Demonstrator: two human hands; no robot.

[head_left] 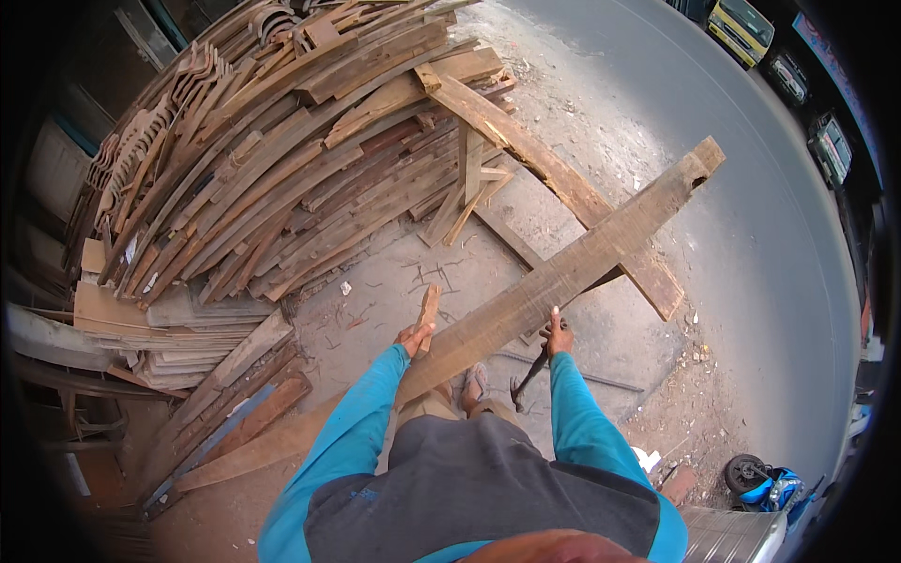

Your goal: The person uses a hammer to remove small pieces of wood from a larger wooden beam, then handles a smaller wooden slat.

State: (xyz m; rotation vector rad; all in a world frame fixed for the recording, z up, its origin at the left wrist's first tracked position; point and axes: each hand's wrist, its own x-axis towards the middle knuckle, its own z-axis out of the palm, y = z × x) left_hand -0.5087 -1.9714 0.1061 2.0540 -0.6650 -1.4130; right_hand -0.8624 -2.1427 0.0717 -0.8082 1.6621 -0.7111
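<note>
A long, worn wooden beam [511, 319] runs diagonally past my body, from low on the left to the upper right. It lies across a second plank [563, 188], which rests on a wooden support. My left hand [414, 339] is closed around a short wood offcut [430, 308], held upright beside the beam's left edge. On the beam's other side, my right hand [558, 335] grips a hammer [532, 372] by its handle, the head hanging down toward the ground. The thumb of that hand lies at the beam's edge; whether it presses on the wood, I cannot tell.
A big pile of old planks [310, 150] fills the left, with roof tiles [141, 141] along it. Flat boards [178, 328] are stacked nearer me. Nails and splinters litter the ground. A road [751, 235] with parked vehicles curves along the right; a blue motorcycle [774, 488] stands lower right.
</note>
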